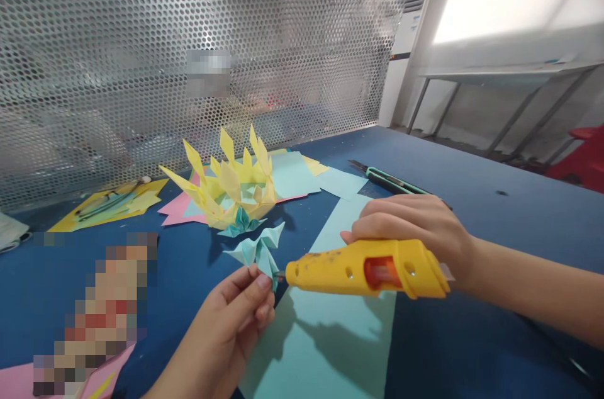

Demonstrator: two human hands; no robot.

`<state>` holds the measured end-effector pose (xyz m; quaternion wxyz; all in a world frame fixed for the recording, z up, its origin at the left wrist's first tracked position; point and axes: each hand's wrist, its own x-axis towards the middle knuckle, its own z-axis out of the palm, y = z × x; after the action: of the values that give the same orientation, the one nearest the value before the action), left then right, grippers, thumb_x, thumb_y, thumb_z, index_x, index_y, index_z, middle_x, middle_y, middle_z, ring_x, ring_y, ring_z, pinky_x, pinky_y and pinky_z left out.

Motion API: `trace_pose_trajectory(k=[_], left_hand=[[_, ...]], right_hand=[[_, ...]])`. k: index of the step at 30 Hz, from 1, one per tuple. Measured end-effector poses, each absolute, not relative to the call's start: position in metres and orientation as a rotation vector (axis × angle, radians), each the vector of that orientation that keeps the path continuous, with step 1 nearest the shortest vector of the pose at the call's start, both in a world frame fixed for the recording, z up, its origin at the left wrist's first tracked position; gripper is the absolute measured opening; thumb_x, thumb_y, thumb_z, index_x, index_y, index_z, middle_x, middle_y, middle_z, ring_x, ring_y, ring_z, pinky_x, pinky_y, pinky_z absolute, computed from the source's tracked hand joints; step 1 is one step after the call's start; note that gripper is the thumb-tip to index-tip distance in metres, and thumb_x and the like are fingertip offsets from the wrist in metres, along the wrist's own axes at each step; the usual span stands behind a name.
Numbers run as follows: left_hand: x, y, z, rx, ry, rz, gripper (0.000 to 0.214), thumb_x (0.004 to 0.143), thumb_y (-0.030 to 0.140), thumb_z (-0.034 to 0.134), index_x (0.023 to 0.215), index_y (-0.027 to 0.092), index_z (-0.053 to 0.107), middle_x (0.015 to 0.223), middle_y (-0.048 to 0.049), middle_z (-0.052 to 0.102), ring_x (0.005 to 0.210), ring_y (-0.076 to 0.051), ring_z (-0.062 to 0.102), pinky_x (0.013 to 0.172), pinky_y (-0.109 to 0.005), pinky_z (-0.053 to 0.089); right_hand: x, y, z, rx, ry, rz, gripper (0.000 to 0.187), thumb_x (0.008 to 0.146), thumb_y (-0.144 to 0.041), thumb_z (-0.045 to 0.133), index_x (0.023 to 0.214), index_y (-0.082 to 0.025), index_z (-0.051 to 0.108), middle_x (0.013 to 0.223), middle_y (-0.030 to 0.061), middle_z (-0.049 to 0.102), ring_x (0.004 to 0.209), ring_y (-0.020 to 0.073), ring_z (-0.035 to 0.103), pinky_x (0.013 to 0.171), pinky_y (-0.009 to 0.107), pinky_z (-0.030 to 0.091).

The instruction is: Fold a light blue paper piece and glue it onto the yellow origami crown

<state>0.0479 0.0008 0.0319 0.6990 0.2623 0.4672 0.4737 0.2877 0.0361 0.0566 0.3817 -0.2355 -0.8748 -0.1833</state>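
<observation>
Between the thumb and fingers of my left hand (240, 308) is a folded light-blue paper flower (257, 251), its petals spread upward. My right hand (410, 226) grips a yellow hot glue gun (330, 270) lying sideways, its handle hidden by the hand. The gun's nozzle meets the flower's lower right side, close to my left fingertips. Just behind stands a yellow folded-paper crown (231, 182) with pointed spikes. A teal paper flower (241, 223) sits against the crown's front. Below both hands lies a long light-blue paper sheet (340, 342).
A utility knife (394, 182) rests behind my right hand. Light-blue sheets (297, 172) and pink paper (182, 210) lie around the crown. Yellow paper (113, 204) with dark thin items is at left. A perforated metal panel (189, 40) borders the blue table (495, 248). A dark cord runs at lower right.
</observation>
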Motion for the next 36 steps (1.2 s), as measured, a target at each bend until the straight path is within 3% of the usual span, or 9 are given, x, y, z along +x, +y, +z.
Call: trace_pose_trajectory(k=[15,20,26,36], left_hand=[[0.053,-0.004,0.045,0.592,1.086,1.060,0.038,0.046,0.031,0.092,0.058,0.015,0.059,0.047,0.0089,0.042,0.047,-0.002,0.034,0.046,-0.011,0.034],[0.051,-0.004,0.041,0.625,1.112,1.042,0.037,0.051,0.034,0.089,0.067,0.014,0.062,0.056,0.0060,0.051,0.048,-0.001,0.029,0.046,-0.010,0.032],[0.050,-0.005,0.039,0.650,1.126,1.036,0.035,0.053,0.035,0.088,0.064,0.014,0.061,0.060,0.0042,0.052,0.050,-0.001,0.030,0.049,-0.010,0.034],[0.050,-0.005,0.039,0.664,1.117,1.009,0.025,0.059,0.034,0.082,0.068,0.014,0.070,0.059,0.0045,0.044,0.052,-0.004,0.029,0.050,-0.012,0.034]], right_hand=[[0.292,0.037,0.057,-0.587,-2.194,-0.533,0.010,0.092,-0.023,0.052,0.084,-0.024,0.047,0.060,-0.0054,0.054,0.048,0.0094,0.047,0.046,0.021,0.039],[0.294,0.036,0.064,-0.662,-2.135,-0.556,0.011,0.091,-0.023,0.053,0.082,-0.024,0.048,0.059,-0.0056,0.054,0.045,0.0089,0.047,0.045,0.021,0.040],[0.294,0.038,0.064,-0.763,-2.077,-0.538,0.012,0.089,-0.019,0.053,0.080,-0.024,0.047,0.059,-0.0057,0.054,0.045,0.0093,0.046,0.043,0.022,0.038],[0.295,0.038,0.063,-0.734,-2.092,-0.558,0.012,0.089,-0.017,0.052,0.080,-0.024,0.046,0.058,-0.0055,0.056,0.043,0.0093,0.047,0.043,0.021,0.040]])
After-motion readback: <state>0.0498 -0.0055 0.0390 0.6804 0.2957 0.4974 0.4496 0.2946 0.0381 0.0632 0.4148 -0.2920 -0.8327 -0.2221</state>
